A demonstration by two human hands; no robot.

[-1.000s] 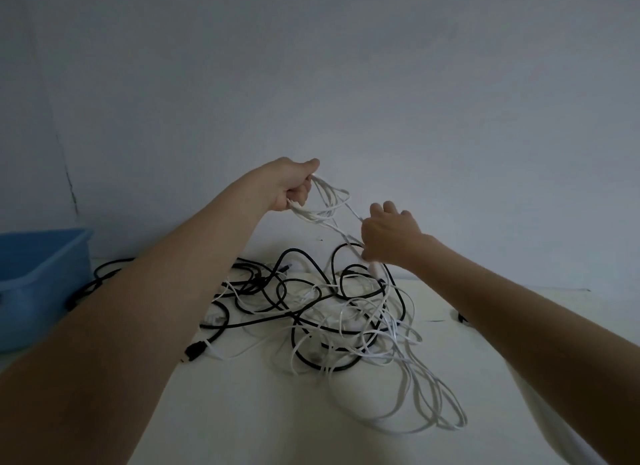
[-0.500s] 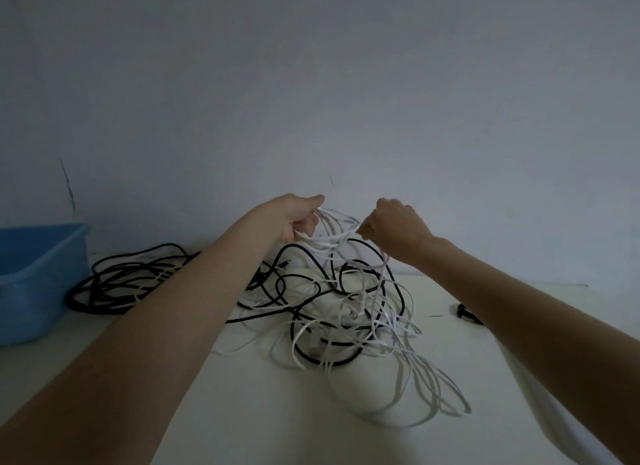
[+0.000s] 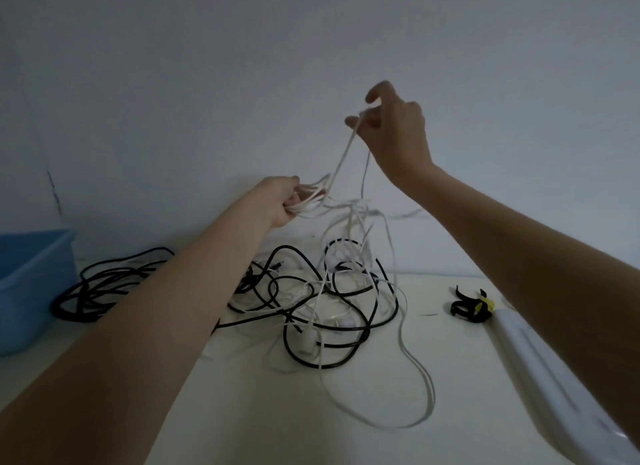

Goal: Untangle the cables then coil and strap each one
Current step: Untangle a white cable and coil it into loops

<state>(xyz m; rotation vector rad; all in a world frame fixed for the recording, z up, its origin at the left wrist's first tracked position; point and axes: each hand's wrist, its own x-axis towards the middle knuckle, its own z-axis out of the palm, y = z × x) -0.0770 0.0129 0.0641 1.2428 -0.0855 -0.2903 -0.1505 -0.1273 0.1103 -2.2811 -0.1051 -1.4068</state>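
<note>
A tangle of black cable (image 3: 304, 291) and flat white cable (image 3: 415, 371) lies on the white table (image 3: 242, 412). My left hand (image 3: 280, 201) grips a bunch of white cable loops above the pile. Raised higher and to the right, my right hand (image 3: 394, 132) pinches a white strand that runs down to the left hand's bunch and into the tangle. More black cable (image 3: 104, 284) lies in loose loops to the left.
A blue plastic bin (image 3: 31, 284) stands at the left edge of the table. A small black strap bundle with a yellow tag (image 3: 471, 305) lies at the right, beside a long white object (image 3: 554, 378). A plain wall is close behind.
My right hand has risen well above the left, pulling a white strand up and taut. The left hand keeps its grip on the white loops. White cable on the table has shifted.
</note>
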